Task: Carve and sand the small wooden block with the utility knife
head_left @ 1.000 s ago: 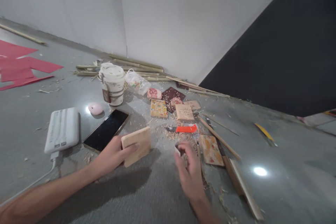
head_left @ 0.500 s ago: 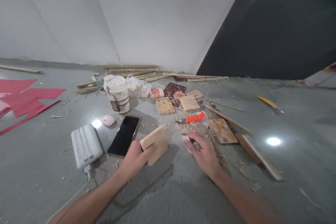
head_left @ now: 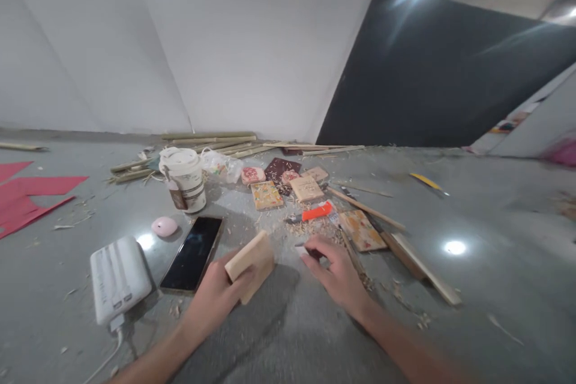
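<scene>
- Low on the grey floor (head_left: 288,336), the left hand (head_left: 215,300) grips a plain wooden block (head_left: 249,261), thumb along its near edge and fingers behind it, the block tilted up on one corner.
- Left forearm runs in from the bottom left, just beside a black phone (head_left: 192,245) and a white power bank (head_left: 117,279).
- Right hand (head_left: 338,273) lies palm down, fingers curled and pinched on a small dark tool (head_left: 306,249); what kind is too small to tell.
- Just beyond it sit wood shavings (head_left: 310,228), an orange knife (head_left: 315,213) and a patterned tile (head_left: 361,230).
- Farther back stands a paper cup (head_left: 183,179).
</scene>
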`<state>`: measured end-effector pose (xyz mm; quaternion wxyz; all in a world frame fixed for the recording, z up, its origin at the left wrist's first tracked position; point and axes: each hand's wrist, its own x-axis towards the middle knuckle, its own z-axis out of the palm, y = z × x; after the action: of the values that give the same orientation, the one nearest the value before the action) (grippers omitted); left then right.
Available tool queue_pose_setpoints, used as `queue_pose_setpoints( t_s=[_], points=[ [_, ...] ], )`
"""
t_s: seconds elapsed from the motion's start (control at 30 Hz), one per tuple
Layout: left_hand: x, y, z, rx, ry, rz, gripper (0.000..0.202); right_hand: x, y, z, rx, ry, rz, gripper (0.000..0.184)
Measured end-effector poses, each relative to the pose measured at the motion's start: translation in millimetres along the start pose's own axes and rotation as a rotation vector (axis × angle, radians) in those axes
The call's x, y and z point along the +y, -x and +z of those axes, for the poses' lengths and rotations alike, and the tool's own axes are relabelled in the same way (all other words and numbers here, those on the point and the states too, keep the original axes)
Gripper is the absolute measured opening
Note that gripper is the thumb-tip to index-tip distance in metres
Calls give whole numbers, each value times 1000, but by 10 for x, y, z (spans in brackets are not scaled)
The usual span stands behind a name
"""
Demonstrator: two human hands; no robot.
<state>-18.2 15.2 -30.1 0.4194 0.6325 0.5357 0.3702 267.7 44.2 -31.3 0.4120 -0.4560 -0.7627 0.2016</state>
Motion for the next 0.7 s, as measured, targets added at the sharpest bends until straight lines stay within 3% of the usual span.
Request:
queue_pose_setpoints(
  t_s=[0.23, 0.43, 0.57, 0.7],
  points=[
    [56, 26, 4, 1, -89, 72, 37, -113, 15, 66, -34, -38, 7, 25],
    [240, 46, 106, -5, -199, 219, 35, -223, 24, 82, -17, -49, -42, 25],
    [283, 16, 259, -103, -193, 351, 61, -270, 53, 105, -33, -87, -73, 28],
    [201, -70, 388, -216, -166, 370, 80, -265, 78, 158, -34, -151, -31, 30]
  ],
)
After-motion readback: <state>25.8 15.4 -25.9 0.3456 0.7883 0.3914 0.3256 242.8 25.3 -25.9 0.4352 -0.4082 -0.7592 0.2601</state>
